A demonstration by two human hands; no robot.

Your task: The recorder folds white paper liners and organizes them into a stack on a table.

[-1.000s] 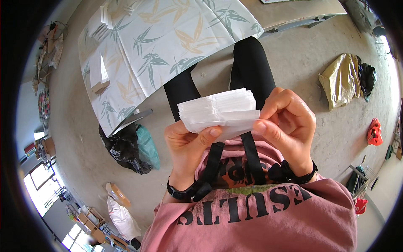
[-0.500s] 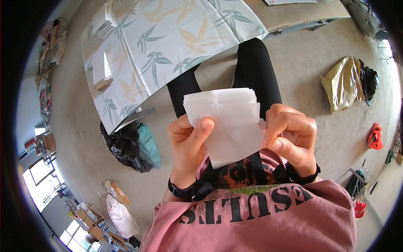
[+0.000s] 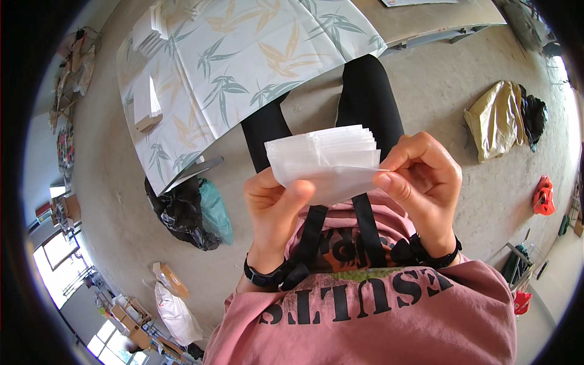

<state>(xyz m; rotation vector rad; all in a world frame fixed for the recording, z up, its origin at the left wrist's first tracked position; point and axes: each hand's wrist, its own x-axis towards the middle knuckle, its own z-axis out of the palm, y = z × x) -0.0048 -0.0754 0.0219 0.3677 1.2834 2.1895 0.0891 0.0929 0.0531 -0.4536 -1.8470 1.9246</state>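
In front of my torso is a stack of thin, whitish, see-through sheets [image 3: 328, 149], their upper edges fanned in steps. Gripping the stack at its left side, my left hand [image 3: 274, 198] has its thumb across the front and its fingers behind. My right hand [image 3: 423, 182] pinches the right corner of the front sheet [image 3: 340, 182] between thumb and forefinger. That sheet is bent up, its lower part tilted away from my shirt. Whether these are single sheets or flat bags, I cannot tell.
Ahead, a leaf-patterned cloth covers a table [image 3: 243, 48], with white stacks [image 3: 146, 103] at its left. A black bag [image 3: 182, 210] and a teal bag [image 3: 216, 210] lie on the floor at left. Over to the right are a tan sack [image 3: 496, 121] and a red bag [image 3: 543, 194].
My right hand has turned and raised the front sheet's right corner; its lower part has folded upward, uncovering more of my shirt and the black straps. My left hand keeps its grip.
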